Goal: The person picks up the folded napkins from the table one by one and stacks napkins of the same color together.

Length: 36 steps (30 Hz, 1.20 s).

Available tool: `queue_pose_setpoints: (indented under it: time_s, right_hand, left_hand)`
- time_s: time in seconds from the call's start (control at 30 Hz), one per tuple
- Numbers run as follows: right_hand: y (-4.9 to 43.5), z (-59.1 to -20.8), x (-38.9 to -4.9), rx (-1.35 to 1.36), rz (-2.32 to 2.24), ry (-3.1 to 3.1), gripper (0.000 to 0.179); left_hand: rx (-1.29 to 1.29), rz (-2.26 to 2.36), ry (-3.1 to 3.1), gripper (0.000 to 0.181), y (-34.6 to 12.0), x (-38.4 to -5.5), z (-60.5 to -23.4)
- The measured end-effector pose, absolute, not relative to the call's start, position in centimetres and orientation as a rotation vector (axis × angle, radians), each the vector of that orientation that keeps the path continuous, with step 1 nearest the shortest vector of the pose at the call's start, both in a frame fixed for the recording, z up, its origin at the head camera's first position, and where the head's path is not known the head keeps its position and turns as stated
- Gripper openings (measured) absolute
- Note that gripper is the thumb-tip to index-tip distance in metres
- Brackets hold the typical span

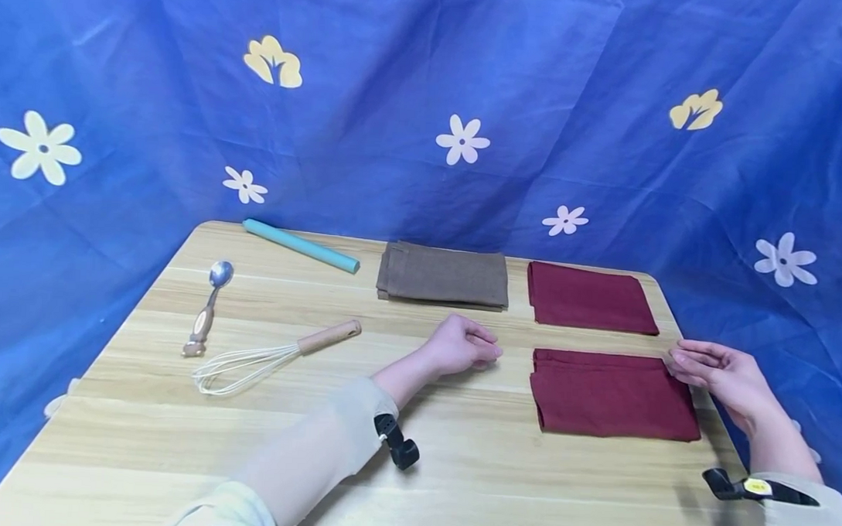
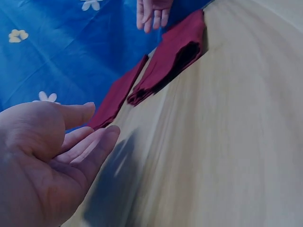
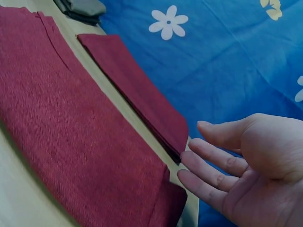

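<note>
Two folded dark red cloths lie on the right of the table, a near one (image 1: 614, 397) and a far one (image 1: 590, 298). My right hand (image 1: 726, 382) hovers by the near cloth's right edge; in the right wrist view its fingers (image 3: 208, 189) are loosely bent with nothing between them. My left hand (image 1: 463, 346) is left of the near cloth and apart from it. The left wrist view shows its thumb and fingers (image 2: 97, 151) relaxed and holding nothing. Behind the left hand lies a folded grey-brown cloth (image 1: 444, 275).
A whisk (image 1: 278, 359) with a wooden handle and a metal spoon (image 1: 209, 310) lie on the left of the wooden table (image 1: 456, 465). A teal rod (image 1: 299, 245) rests near the back edge. A blue flowered curtain (image 1: 370, 122) hangs behind.
</note>
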State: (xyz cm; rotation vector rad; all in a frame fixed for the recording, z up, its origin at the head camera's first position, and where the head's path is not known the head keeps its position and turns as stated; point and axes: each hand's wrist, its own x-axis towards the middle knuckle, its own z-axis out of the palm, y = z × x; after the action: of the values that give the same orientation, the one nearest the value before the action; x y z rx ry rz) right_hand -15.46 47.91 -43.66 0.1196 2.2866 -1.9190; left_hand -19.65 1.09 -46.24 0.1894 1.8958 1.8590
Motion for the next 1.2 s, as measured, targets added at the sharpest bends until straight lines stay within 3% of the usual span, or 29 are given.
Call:
queue_pose_setpoints:
  time_s: [0.6,0.8,1.2]
  right_hand:
    - [48.9,-44.8,-14.7,0.125,-1.78,2.428,0.023]
    - [48.9,-45.4,-14.7,0.204,-1.471,2.549,0.066]
    - [48.4,-46.0,-14.8,0.26,-1.348,2.5,0.072]
  left_hand:
    - [0.114,1.89,1.771,0.034,5.9,-18.5,-47.0]
    - [0.074,1.904,1.743,0.036,7.1,-18.2,-47.2]
    - [0.028,1.908,1.68,0.041,8.7,-18.4,-47.3]
